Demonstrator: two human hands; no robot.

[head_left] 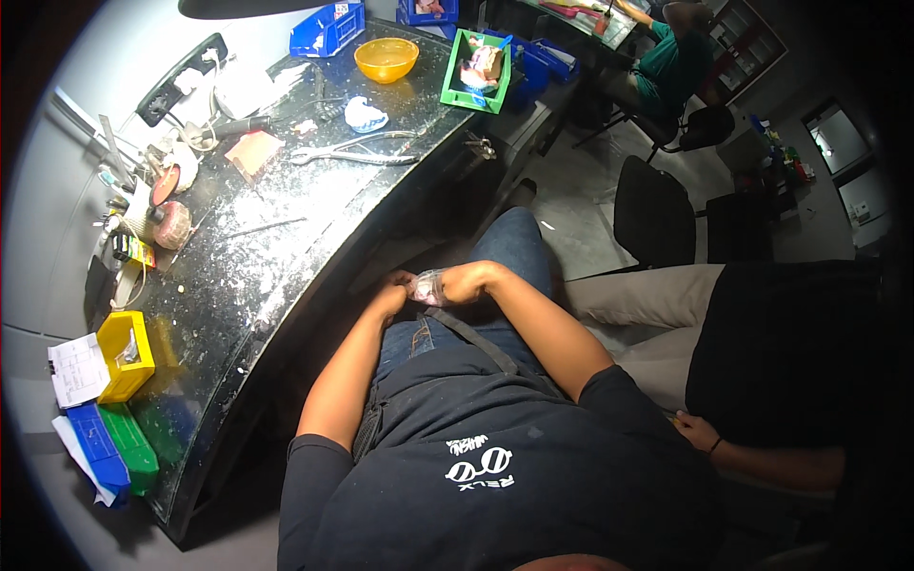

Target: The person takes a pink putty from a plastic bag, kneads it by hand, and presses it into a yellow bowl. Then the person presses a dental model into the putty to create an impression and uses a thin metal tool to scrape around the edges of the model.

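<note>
In my lap, below the bench edge, my left hand (391, 297) and my right hand (461, 283) are close together on a small clear plastic packet (427, 287) with pale pinkish contents, which I cannot make out further. My left fingers curl at its left side and are partly hidden; my right fingers are bent round its right side. A dark strap (471, 338) lies across my jeans just below it.
The black bench (238, 276) at left holds pliers (352, 152), a yellow bowl (386, 59), a green tray (453, 76), tools and bins (124, 381). A co-worker (638, 314) is close on my right, near a chair (647, 214); another person (662, 67) sits farther back.
</note>
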